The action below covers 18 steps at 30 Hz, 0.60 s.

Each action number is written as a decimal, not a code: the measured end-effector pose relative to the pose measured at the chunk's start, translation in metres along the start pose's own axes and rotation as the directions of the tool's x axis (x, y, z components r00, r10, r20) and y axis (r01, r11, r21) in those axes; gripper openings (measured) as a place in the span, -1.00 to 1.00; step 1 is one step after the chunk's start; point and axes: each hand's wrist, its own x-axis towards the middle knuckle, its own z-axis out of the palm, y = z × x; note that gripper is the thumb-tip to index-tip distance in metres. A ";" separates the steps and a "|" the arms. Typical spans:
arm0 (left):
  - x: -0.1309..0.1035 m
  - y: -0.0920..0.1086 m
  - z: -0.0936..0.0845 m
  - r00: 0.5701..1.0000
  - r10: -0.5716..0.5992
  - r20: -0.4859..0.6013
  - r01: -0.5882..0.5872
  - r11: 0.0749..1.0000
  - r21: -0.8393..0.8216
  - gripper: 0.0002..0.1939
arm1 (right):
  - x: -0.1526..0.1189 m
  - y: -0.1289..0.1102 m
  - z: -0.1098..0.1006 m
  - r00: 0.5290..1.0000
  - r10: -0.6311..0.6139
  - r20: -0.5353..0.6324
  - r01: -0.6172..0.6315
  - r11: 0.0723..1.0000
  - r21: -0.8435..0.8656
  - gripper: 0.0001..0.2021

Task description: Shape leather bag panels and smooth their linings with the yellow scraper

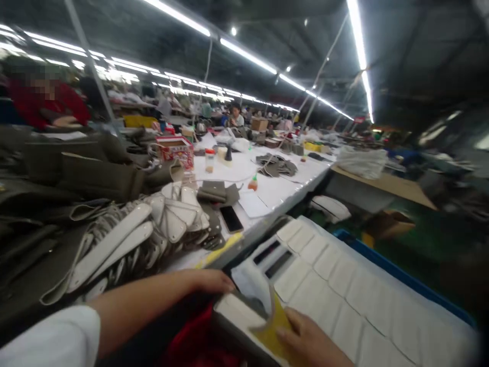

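Note:
In the head view my left hand (214,281) grips the far left end of a dark grey piece with a pale face (237,312), low in front of me. My right hand (305,334) is closed on a yellow strip (280,323) lying against the same piece. Beyond my hands, a blue crate (385,271) holds rows of off-white pieces (332,275). A gap among the rows shows dark slots. To the left of my forearm, long off-white straps (122,239) are heaped on the table.
Dark folded pieces (95,173) pile up at the left. On the white table (263,196) are a phone (231,219), a small orange bottle (252,182) and a red patterned box (178,153). A person in red (46,104) is at the far left. An open carton (382,186) stands at the right.

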 end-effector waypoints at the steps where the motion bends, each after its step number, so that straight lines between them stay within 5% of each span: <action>1: -0.002 -0.002 0.000 0.999 -0.022 0.034 0.023 0.999 -0.029 -0.67 | -0.009 0.000 0.011 0.998 0.062 0.017 -0.064 0.985 0.159 -0.61; 4: -0.005 -0.005 -0.004 0.990 -0.092 0.106 0.102 0.990 -0.093 -0.67 | -0.025 0.007 0.056 0.981 0.193 0.004 -0.172 0.865 0.471 -0.49; 9: -0.011 -0.011 -0.002 0.985 -0.129 0.111 0.151 0.964 -0.218 -0.58 | -0.017 0.020 0.129 0.972 0.218 -0.088 -0.102 0.730 0.675 -0.45; 18: -0.017 -0.027 0.013 0.998 -0.034 0.057 0.060 0.823 -0.565 -0.54 | 0.022 0.007 0.180 0.914 0.337 -0.224 -0.062 0.663 0.746 -0.41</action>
